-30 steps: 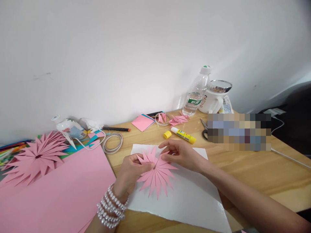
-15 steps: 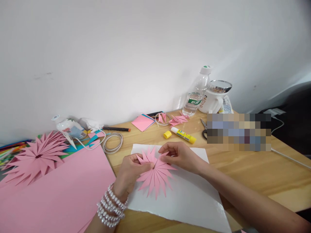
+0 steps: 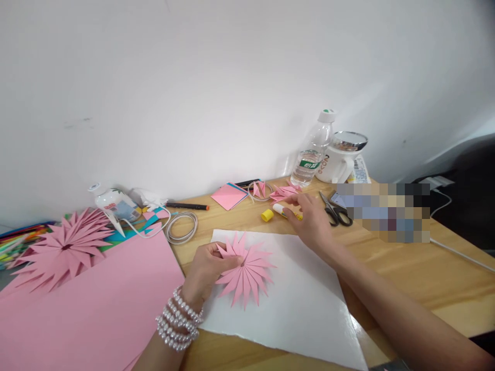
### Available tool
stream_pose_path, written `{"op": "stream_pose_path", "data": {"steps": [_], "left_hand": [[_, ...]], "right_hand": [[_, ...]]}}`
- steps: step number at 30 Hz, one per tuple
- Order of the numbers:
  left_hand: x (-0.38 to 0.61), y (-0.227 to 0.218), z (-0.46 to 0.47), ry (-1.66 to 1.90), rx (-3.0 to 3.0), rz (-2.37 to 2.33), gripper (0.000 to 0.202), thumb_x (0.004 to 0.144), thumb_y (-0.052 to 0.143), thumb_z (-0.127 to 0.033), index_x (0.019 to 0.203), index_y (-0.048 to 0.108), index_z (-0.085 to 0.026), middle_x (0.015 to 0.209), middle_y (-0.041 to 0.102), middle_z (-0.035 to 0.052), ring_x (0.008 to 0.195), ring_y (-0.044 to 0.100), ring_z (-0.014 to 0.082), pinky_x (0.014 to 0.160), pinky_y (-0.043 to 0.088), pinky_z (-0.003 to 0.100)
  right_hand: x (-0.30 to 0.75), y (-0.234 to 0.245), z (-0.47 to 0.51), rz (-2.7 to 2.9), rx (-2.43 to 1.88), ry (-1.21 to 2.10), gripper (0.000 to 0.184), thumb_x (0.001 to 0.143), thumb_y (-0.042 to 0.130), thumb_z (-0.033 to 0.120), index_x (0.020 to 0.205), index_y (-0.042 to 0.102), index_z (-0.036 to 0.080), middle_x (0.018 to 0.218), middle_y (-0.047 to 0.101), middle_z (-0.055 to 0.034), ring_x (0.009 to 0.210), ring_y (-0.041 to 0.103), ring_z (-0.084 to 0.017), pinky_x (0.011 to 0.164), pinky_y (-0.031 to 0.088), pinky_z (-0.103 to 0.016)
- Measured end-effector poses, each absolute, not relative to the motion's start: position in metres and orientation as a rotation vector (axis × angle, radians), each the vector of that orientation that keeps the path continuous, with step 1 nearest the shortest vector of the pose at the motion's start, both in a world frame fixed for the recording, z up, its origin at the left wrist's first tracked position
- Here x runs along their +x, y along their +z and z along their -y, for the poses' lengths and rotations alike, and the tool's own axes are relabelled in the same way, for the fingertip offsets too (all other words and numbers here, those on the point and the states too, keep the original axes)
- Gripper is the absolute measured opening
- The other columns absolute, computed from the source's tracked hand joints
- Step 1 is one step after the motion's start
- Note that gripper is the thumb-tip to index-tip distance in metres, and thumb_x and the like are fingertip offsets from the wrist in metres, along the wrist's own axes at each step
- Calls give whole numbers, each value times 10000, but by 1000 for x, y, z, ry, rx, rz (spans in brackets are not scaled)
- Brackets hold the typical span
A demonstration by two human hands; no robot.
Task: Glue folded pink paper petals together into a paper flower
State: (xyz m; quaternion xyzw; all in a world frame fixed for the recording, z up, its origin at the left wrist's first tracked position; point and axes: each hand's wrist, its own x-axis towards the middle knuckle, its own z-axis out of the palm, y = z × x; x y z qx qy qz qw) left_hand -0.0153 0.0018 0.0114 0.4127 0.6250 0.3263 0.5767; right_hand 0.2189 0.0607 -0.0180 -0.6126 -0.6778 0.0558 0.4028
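A pink folded-paper star (image 3: 252, 275), with many points around a small central hole, is pinched at its left side by my left hand (image 3: 211, 269). The thumb lies on top of the paper near the hole; the fingertips are partly hidden behind the points. My right hand (image 3: 309, 219) is over a yellow glue stick (image 3: 280, 208), its thumb and fingers apart around the stick. The stick lies on the table, its far end hidden by the hand. Just left of it is the yellow glue cap (image 3: 266, 215). Beneath the star lies a white sheet (image 3: 294, 304).
Large pink sheets (image 3: 96, 304) and stacked pink stars (image 3: 64, 247) lie left. A coiled cable (image 3: 181, 228), black marker (image 3: 187, 206) and pink paper square (image 3: 229, 196) sit toward the wall. Scissors (image 3: 340, 216), a water bottle (image 3: 309, 154) and a white mug (image 3: 334, 165) are right.
My right hand has let go of the star and moved up and right to the glue stick. My left hand keeps its hold on the star.
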Motion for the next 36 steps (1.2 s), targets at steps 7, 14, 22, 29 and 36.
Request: {"op": "stream_pose_path", "data": {"steps": [7,14,22,29,36], "left_hand": [[-13,12,0,743,1020,-1462,332,436,806,-284,629,593,-118,543,625,9,466,519,102,430,310,194],[-13,18,0,732,1041,-1435,348,425,809,-314,583,555,-136,505,584,-20,430,451,71,403,267,180],[-14,17,1,738,1094,-1444,391,481,769,-427,521,522,-127,463,461,-56,404,290,30,396,178,173],[-16,13,0,738,1174,-1498,415,608,648,-536,654,586,-128,535,531,-8,467,449,100,437,316,206],[-19,12,-1,785,1394,-1663,396,642,607,-541,557,578,-155,492,519,-2,451,443,118,428,320,220]], "right_hand": [[232,-33,-76,1856,-1609,-55,205,805,469,265,869,647,188,909,608,-92,888,545,-261,776,417,-405],[227,-28,-76,1822,-1693,132,235,801,475,296,879,657,170,927,620,-93,860,568,-231,723,421,-333],[226,-2,-79,1905,-1855,117,217,813,470,263,862,663,177,880,660,-73,756,599,-204,635,387,-278],[203,19,-107,2277,-1988,-60,256,853,428,251,958,644,162,876,677,-118,824,611,-235,602,362,-268],[183,22,-119,2377,-1974,-79,247,776,428,59,839,662,106,836,682,-160,789,626,-252,608,375,-277]]}}
